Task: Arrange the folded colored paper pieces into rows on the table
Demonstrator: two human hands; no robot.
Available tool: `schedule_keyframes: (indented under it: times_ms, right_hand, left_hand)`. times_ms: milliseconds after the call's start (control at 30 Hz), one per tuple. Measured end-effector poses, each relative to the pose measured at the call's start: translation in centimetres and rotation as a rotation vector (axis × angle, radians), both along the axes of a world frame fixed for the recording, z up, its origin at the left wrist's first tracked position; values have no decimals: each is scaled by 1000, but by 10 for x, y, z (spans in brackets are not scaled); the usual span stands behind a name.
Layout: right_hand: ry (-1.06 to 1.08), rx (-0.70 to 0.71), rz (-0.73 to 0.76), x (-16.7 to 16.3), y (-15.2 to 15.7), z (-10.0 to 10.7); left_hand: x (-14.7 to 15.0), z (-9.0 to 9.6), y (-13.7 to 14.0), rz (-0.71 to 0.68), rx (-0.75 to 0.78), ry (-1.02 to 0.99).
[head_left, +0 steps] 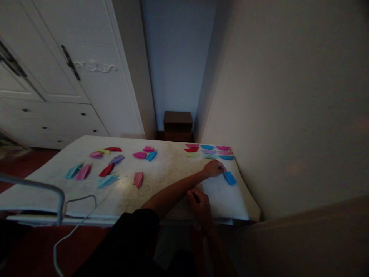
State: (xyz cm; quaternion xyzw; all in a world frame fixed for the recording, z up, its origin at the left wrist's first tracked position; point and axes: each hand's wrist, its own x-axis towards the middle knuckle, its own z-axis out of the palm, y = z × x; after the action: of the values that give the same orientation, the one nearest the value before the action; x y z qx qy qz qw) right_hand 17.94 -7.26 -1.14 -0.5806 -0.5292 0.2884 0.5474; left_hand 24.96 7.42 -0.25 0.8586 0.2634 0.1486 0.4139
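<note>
Scattered folded paper pieces (107, 170), flat and pointed, in pink, red, teal and purple, are spread across the pale marbled tabletop (167, 169). The right hand (199, 203) is rested near the table's near edge, fingers curled; any hold cannot be told. The left hand (213, 168) is stretched forward, fingertips closed on a pink piece, just beside a blue folded piece (230, 178). Neat rows of folded pieces (210, 151) lie beyond.
</note>
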Motion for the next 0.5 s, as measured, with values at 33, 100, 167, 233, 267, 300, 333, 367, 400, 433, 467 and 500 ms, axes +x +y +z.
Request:
schedule_keyframes:
  times_ms: [33, 100, 167, 233, 267, 300, 333, 367, 400, 433, 467, 500]
  right_hand:
    - [-7, 8, -3, 0, -1, 0]
    - [-1, 11, -3, 1, -1, 1]
    - [9, 7, 2, 1, -1, 3]
    - [12, 6, 8, 2, -1, 4]
    - [14, 5, 8, 2, -1, 5]
    - [16, 3, 8, 2, -1, 5]
    - [18, 0, 8, 2, -2, 5]
    - [19, -1, 7, 2, -2, 4]
    - [21, -2, 4, 2, -2, 4]
    - [22, -3, 4, 2, -3, 4]
    - [24, -5, 7, 2, -3, 3]
    - [27, -7, 11, 2, -3, 3]
  left_hand:
    - [2, -1, 0, 8, 33, 16]
    - [6, -2, 0, 22, 91, 39]
    - [9, -4, 0, 37, 141, 46]
    - [10, -5, -1, 49, 186, 40]
    - [10, -6, -1, 52, 208, 35]
    - [10, -6, -1, 56, 228, 31]
    - [9, -7, -2, 60, 248, 29]
    - [8, -7, -3, 62, 268, 28]
    - [7, -7, -5, 63, 286, 28]
    - [6, -7, -6, 55, 307, 26]
    - [4, -7, -8, 37, 330, 22]
    - [2, -6, -11, 7, 352, 16]
